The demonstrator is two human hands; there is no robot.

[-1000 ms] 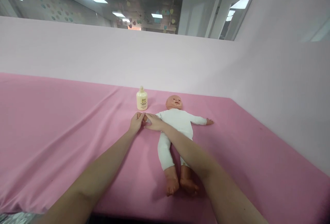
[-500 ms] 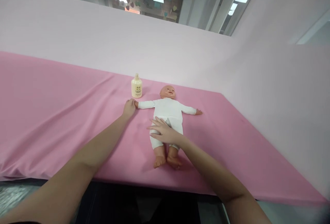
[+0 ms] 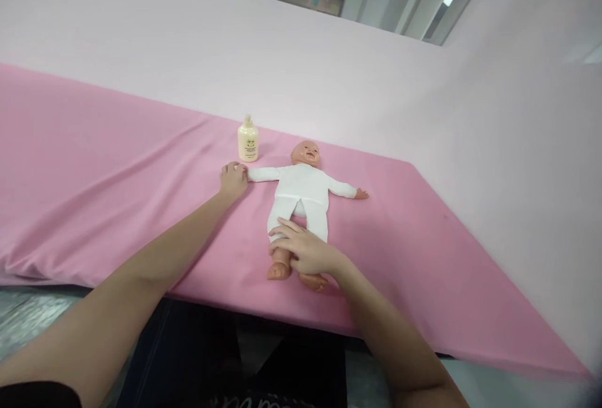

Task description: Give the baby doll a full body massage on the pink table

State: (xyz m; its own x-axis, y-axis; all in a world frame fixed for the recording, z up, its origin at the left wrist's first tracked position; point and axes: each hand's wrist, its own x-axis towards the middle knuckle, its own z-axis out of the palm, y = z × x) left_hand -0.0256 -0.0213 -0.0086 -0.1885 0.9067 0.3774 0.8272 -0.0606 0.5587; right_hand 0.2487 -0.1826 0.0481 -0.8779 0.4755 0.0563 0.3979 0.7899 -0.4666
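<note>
A baby doll (image 3: 301, 192) in a white suit lies on its back on the pink cloth, arms spread, head toward the wall. My left hand (image 3: 233, 179) is closed over the doll's hand at the end of its outstretched arm. My right hand (image 3: 305, 250) rests on the doll's lower legs just above its bare feet, fingers curled around the nearer leg. A small cream lotion bottle (image 3: 248, 139) stands upright just beyond my left hand, beside the doll's head.
The pink cloth-covered table (image 3: 117, 163) runs wide to the left and right, with folds on the left. Its front edge (image 3: 263, 317) lies just below the doll's feet. A pale pink wall (image 3: 329, 76) rises behind and along the right.
My right hand slid from the doll's arm down over its belly to its lower legs. My left hand stayed on the doll's hand. The view has pulled back and tilted down.
</note>
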